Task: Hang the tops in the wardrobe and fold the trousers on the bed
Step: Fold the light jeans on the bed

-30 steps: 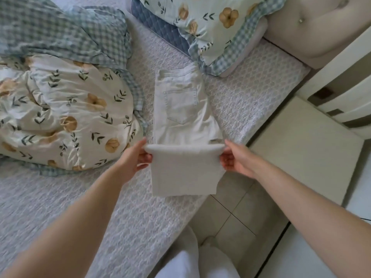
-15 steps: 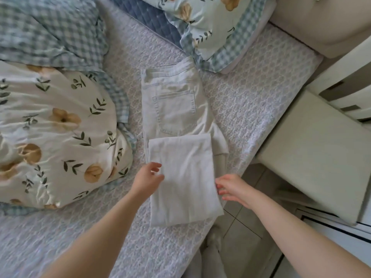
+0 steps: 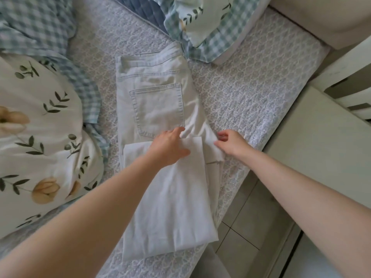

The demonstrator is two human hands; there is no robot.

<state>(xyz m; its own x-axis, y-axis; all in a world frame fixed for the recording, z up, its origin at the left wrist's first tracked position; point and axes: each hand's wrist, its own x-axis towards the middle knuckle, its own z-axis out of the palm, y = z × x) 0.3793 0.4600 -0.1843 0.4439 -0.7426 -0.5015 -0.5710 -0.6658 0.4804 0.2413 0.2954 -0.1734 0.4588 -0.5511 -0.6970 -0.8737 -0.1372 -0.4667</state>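
Observation:
Pale grey trousers [image 3: 156, 105] lie on the bed [image 3: 251, 93], waistband at the far end and a back pocket facing up. Their legs are folded back over themselves, the doubled part reaching the bed's near edge. My left hand [image 3: 170, 147] rests flat on the top edge of the folded legs, fingers spread. My right hand [image 3: 228, 143] is at the trousers' right edge, where the crotch fabric sticks out, fingers curled and pinching that cloth.
A floral duvet [image 3: 40, 147] with a checked lining is bunched at the left. A floral pillow [image 3: 210, 27] lies at the head, touching the waistband. A pale bedside cabinet [image 3: 321, 147] stands to the right, with tiled floor [image 3: 251, 227] below.
The folded legs were laid down on the upper trousers and released. Both hands then moved up, the left onto the fold's top edge, the right to the protruding cloth at the right side.

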